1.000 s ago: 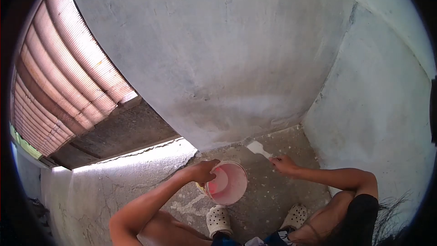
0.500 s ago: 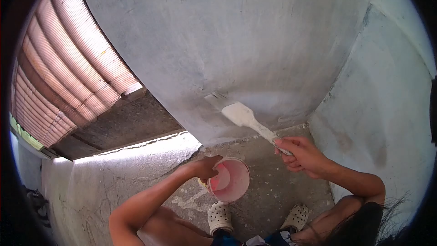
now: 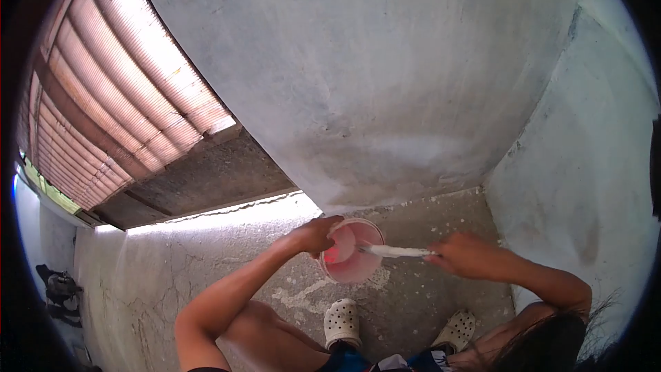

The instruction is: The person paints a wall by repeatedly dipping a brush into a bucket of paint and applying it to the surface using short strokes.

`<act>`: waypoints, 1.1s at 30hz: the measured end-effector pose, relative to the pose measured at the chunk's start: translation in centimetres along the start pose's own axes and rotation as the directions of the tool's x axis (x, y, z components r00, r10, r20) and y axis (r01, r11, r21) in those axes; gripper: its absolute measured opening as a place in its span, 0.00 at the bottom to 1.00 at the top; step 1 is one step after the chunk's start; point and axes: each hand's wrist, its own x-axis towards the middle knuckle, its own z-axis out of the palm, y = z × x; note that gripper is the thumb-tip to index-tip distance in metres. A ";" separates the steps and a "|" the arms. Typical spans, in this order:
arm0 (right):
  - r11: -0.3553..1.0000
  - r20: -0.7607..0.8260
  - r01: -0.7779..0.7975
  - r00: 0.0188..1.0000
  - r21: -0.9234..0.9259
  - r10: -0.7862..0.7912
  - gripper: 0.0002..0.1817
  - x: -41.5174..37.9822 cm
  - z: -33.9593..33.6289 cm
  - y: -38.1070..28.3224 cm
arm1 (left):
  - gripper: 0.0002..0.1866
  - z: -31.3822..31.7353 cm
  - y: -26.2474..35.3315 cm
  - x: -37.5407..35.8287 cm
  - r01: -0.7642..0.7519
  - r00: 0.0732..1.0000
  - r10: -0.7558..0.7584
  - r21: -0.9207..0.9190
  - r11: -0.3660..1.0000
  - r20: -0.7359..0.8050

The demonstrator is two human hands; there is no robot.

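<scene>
My left hand (image 3: 313, 235) grips the bucket (image 3: 352, 251) rim; right hand (image 3: 463, 255) clenches the brush (image 3: 394, 251). I should dip gently.

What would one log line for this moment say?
left hand: grips bucket rim | right hand: holds brush over bucket | wall: ahead

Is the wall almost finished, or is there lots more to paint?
A pale whitish patch low on the wall looks coated. The right hand dips the brush into the pink bucket, which the left hand grips. Most of the grey wall above looks bare.
</scene>
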 end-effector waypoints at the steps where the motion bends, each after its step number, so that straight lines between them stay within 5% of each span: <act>1: 0.991 -0.003 0.046 0.999 -0.124 -0.047 0.15 0.5 1.3 0.2 | 0.34 0.1 0.3 0.0 0.001 1.000 -0.001 0.022 1.000 0.009; 8: 0.816 -0.088 0.265 0.930 -0.513 -0.357 0.21 1.4 4.7 -0.1 | 0.30 0.8 3.4 -0.6 -0.094 0.993 0.095 -0.026 0.995 0.063; 12: 0.782 -0.091 0.302 0.906 -0.545 -0.413 0.21 1.6 5.7 0.2 | 0.30 1.4 3.6 -0.2 -0.129 0.985 0.133 -0.040 0.991 0.109; 14: 0.793 -0.056 0.296 0.922 -0.533 -0.382 0.20 1.5 5.9 0.3 | 0.30 1.8 3.1 0.1 -0.275 0.961 0.273 0.042 0.961 0.051; 18: 0.810 -0.073 0.309 0.916 -0.498 -0.394 0.20 1.0 5.5 0.8 | 0.31 1.6 2.8 0.3 -0.282 0.959 0.279 0.062 0.957 0.047; 21: 0.860 -0.090 0.238 0.947 -0.452 -0.310 0.22 0.4 4.1 1.1 | 0.32 1.1 3.3 -0.2 -0.151 0.985 0.149 0.016 0.988 0.086; 23: 0.975 0.010 0.122 0.992 -0.187 -0.122 0.18 0.5 2.7 1.4 | 0.32 0.8 2.7 -0.2 -0.107 0.991 0.105 0.021 0.994 0.078; 26: 0.994 -0.029 0.091 0.996 0.055 -0.090 0.17 0.4 1.2 2.5 | 0.31 0.6 1.1 -0.3 -0.056 0.998 0.057 -0.044 0.997 0.023; 30: 0.971 -0.048 0.070 0.997 0.227 -0.060 0.20 1.1 1.9 4.6 | 0.32 0.5 -2.1 -0.2 -0.026 0.998 0.023 -0.059 0.998 -0.056; 33: 0.882 0.129 -0.073 0.992 0.465 0.015 0.22 2.4 4.6 7.2 | 0.34 0.1 -3.6 -0.7 0.044 0.999 -0.044 -0.108 0.993 0.006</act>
